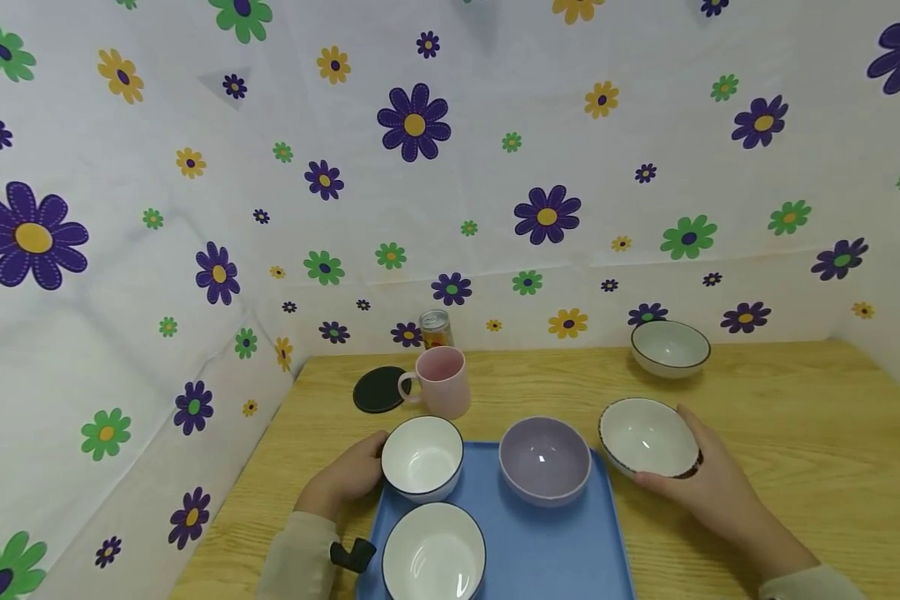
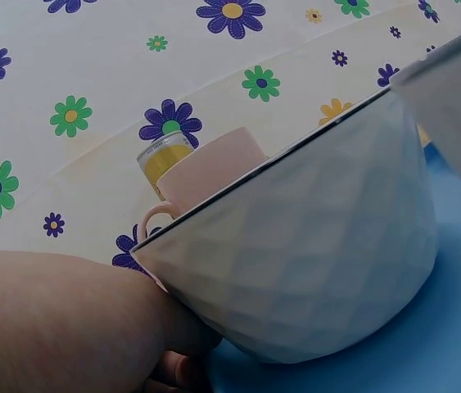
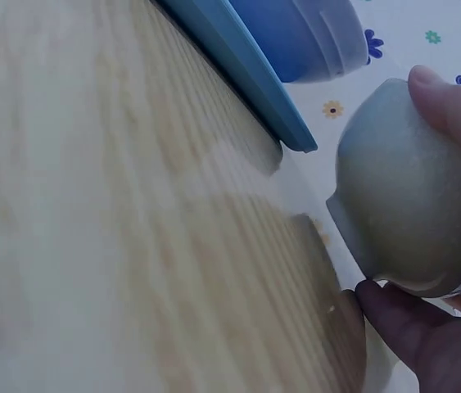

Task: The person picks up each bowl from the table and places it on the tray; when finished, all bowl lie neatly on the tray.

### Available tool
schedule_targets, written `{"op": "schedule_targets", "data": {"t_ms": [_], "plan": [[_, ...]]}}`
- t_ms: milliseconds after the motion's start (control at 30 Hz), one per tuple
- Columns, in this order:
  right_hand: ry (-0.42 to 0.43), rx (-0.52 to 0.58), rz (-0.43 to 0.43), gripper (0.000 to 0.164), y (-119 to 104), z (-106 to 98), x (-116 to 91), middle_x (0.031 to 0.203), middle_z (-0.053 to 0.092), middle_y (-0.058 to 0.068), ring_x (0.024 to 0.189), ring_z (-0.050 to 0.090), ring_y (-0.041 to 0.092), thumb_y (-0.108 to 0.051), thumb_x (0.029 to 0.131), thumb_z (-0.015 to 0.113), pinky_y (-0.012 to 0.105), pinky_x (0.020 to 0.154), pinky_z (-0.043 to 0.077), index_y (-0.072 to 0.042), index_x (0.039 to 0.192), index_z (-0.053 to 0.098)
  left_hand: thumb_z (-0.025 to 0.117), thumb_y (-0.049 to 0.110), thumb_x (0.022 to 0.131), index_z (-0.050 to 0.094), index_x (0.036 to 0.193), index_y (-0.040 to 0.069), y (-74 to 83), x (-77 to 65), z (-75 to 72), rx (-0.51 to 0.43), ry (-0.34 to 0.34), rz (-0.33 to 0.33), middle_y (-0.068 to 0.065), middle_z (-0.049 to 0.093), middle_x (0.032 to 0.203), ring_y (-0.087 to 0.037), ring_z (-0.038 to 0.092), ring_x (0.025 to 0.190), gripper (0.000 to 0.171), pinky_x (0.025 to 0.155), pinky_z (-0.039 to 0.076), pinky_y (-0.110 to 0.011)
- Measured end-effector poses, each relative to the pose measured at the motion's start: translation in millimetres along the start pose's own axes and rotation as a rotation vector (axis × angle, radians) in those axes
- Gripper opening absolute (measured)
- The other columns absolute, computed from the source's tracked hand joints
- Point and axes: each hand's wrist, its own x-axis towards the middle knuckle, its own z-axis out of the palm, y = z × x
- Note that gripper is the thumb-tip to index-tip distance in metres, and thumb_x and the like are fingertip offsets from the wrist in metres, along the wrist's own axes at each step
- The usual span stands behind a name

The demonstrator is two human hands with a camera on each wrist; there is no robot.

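Note:
At the tray's back left corner stands a small white bowl (image 1: 422, 457) with a dark rim. My left hand (image 1: 355, 472) grips its left side; in the left wrist view the faceted outer wall (image 2: 312, 246) hides part of the fingers. Just right of the tray, my right hand (image 1: 708, 479) holds a white bowl (image 1: 648, 437) with a brown speckled rim, thumb at the near side and fingers round the far right. The right wrist view shows this bowl (image 3: 414, 196) raised off the wooden table, its foot between thumb and fingers.
The blue tray (image 1: 540, 550) also bears a purple bowl (image 1: 545, 462) and a larger white bowl (image 1: 435, 554). Behind it stand a pink mug (image 1: 444, 383), a black coaster (image 1: 378, 390) and a can (image 1: 437, 327). Another white bowl (image 1: 670, 350) sits at the back right, near the flowered cloth (image 1: 495, 183).

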Motion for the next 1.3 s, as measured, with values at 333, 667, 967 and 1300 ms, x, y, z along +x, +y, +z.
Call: {"op": "schedule_targets", "data": {"t_ms": [333,667,967,1300], "plan": [[0.026,0.067,-0.009,0.116,-12,-3,-16,0.153,0.027,0.033,0.13,0.038,0.049,-0.029,0.083,0.084,0.009,0.088,0.041,-0.005,0.161,0.003,0.051,0.009,0.1,0.062,0.116,0.01,-3.0,1.0,3.4,-0.014,-0.005,-0.027,-0.006,0.064,0.113,-0.025,0.057,0.109,0.02,0.105,0.042,-0.056],[0.036,0.195,-0.233,0.107,-37,-4,-27,0.147,0.038,0.019,0.116,0.05,0.002,0.003,0.074,0.085,0.01,0.085,0.048,-0.006,0.159,0.019,0.05,0.009,0.101,0.062,0.117,0.01,0.1,2.9,1.1,0.002,-0.011,-0.012,-0.007,0.064,0.116,-0.027,0.057,0.114,0.02,0.107,0.04,-0.056],[-0.141,0.327,-0.373,0.11,-61,9,-40,0.142,0.045,0.001,0.116,0.056,0.005,0.004,0.07,0.087,0.025,0.083,0.057,-0.015,0.159,0.026,0.051,0.007,0.099,0.062,0.115,0.009,-0.6,4.4,0.2,-0.001,-0.01,-0.013,-0.006,0.063,0.112,-0.025,0.056,0.107,0.019,0.104,0.042,-0.053],[-0.464,0.423,-0.305,0.099,-66,27,-47,0.149,0.039,0.02,0.122,0.054,0.017,-0.018,0.079,0.087,0.03,0.089,0.055,-0.016,0.158,0.026,0.052,0.008,0.099,0.062,0.117,0.009,1.5,0.8,0.2,-0.006,-0.008,-0.033,-0.007,0.064,0.116,-0.027,0.058,0.112,0.02,0.106,0.041,-0.057]]}}
